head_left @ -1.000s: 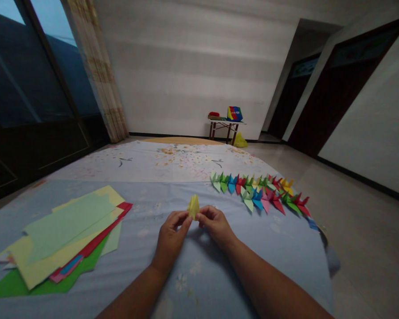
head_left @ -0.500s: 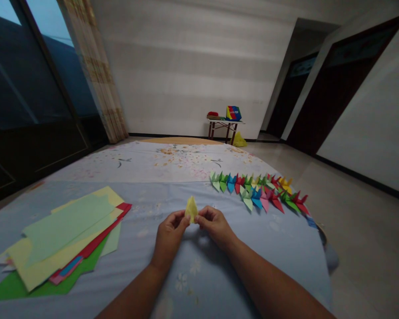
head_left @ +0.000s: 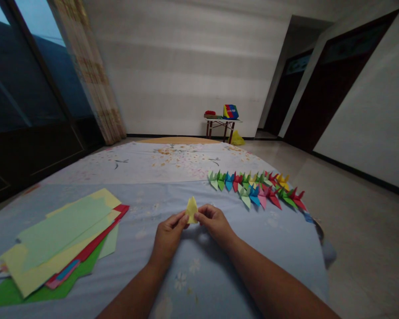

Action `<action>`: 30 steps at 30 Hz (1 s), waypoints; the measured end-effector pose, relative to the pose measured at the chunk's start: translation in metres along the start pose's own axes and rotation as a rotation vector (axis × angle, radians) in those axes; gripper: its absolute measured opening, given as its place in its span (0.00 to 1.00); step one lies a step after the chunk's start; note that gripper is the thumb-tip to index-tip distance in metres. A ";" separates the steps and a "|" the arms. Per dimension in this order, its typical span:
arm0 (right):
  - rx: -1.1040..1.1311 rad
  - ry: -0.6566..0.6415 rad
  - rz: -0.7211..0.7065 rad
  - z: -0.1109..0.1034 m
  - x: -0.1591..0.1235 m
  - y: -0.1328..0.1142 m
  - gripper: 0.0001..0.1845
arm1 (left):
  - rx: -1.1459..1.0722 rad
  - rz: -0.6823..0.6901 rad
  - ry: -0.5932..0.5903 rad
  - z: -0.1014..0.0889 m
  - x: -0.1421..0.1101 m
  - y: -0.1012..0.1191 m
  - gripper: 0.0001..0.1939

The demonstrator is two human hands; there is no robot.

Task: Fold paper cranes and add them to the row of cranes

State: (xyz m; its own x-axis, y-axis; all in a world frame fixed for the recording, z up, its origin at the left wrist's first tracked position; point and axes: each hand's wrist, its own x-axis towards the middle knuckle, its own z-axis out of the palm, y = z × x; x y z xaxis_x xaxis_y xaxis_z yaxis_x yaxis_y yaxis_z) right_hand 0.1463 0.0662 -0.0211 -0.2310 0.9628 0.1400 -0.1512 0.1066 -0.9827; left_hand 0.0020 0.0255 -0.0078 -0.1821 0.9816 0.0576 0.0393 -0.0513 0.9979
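A small piece of folded yellow paper (head_left: 192, 210) is held upright over the middle of the table, narrow at its top. My left hand (head_left: 170, 230) pinches its left lower edge between thumb and fingers. On the opposite edge, my right hand (head_left: 216, 224) grips it the same way, thumb toward me. The curled fingertips behind the paper are partly hidden. Beyond my right hand stand rows of folded paper cranes (head_left: 248, 195) in green, blue, red, pink and yellow.
Sheets of coloured paper (head_left: 64, 230) lie in a loose pile at the left. A floral cloth (head_left: 136, 274) covers the round table. Against the far wall, a small table (head_left: 223, 120) carries a colourful box (head_left: 230, 111), with a yellow bag (head_left: 237, 138) on the floor beside it.
The yellow paper has turned slightly and its face looks wider and flatter. Both hands keep their pinch. The whole view has shifted a little.
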 end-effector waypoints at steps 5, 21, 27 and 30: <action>-0.021 0.012 0.039 0.000 -0.001 -0.001 0.14 | 0.090 0.060 -0.040 -0.002 0.002 -0.004 0.19; -0.487 0.000 0.105 -0.005 -0.005 -0.002 0.07 | 0.459 0.140 -0.112 -0.002 -0.004 0.003 0.20; -0.889 -0.066 0.039 -0.004 -0.015 -0.010 0.16 | 0.984 0.364 -0.217 -0.001 -0.011 0.005 0.10; -1.014 -0.097 -0.006 -0.004 -0.015 -0.013 0.14 | 1.134 0.455 -0.180 0.000 -0.012 0.004 0.11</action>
State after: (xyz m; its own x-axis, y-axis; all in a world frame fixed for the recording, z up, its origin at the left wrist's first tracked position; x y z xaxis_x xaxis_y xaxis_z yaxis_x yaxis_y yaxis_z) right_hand 0.1559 0.0513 -0.0113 -0.3167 0.9421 0.1099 0.7227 0.3147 -0.6153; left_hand 0.0042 0.0136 -0.0048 0.2049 0.9322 0.2983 0.9096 -0.2939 0.2938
